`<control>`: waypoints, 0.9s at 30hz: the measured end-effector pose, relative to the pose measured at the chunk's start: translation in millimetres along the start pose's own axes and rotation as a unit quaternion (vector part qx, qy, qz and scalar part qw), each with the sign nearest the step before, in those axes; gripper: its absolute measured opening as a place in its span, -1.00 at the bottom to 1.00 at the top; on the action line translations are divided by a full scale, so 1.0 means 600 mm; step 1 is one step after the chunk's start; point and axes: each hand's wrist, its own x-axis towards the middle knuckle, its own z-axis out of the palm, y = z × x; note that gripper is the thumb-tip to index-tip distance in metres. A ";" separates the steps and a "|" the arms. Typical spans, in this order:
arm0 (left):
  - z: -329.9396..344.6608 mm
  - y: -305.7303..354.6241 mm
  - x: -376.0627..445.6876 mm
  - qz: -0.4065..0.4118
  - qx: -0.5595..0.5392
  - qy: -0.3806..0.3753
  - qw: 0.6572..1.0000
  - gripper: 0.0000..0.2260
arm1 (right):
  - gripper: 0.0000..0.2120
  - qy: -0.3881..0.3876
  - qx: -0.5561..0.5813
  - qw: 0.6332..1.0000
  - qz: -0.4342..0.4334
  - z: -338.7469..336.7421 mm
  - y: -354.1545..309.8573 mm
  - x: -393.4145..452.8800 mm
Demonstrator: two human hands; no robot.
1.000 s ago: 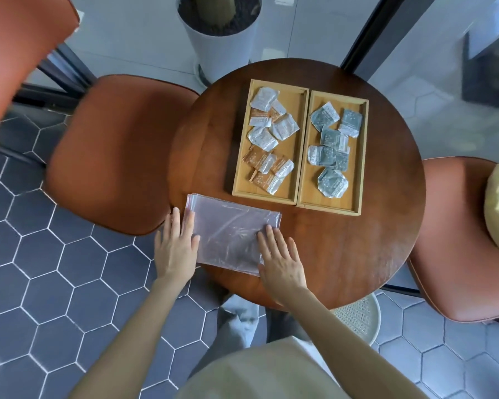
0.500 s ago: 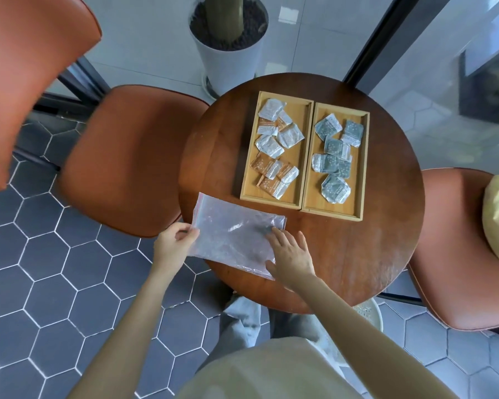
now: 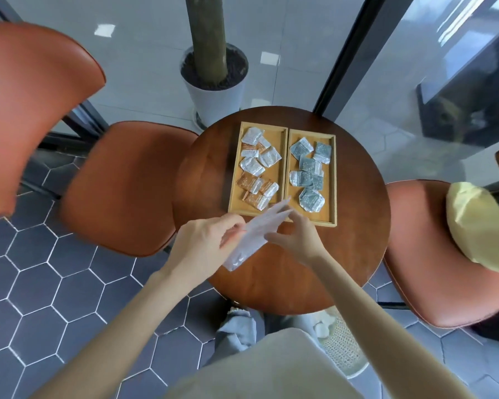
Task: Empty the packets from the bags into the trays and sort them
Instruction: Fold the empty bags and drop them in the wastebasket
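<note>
Both hands pinching empty plastic bag [image 3: 254,234] above table [image 3: 343,254].
Left hand [image 3: 205,243] grips its middle, right hand [image 3: 296,240] its upper edge; packets sit in both trays [image 3: 284,165].

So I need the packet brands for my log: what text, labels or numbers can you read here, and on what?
None can be read.
White and orange packets in the left tray: print too small and blurred.
Grey-green packets in the right tray: blurred too.
Clear bag: no print visible.

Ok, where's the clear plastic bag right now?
In the head view, the clear plastic bag is held between the left hand and right hand, above the round wooden table's near side, just below the two wooden trays.
</note>
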 end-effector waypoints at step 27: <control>0.039 -0.001 0.045 -0.351 -0.482 -0.022 0.802 -0.82 | -0.89 0.000 0.288 0.955 0.075 -0.080 -0.043 -0.037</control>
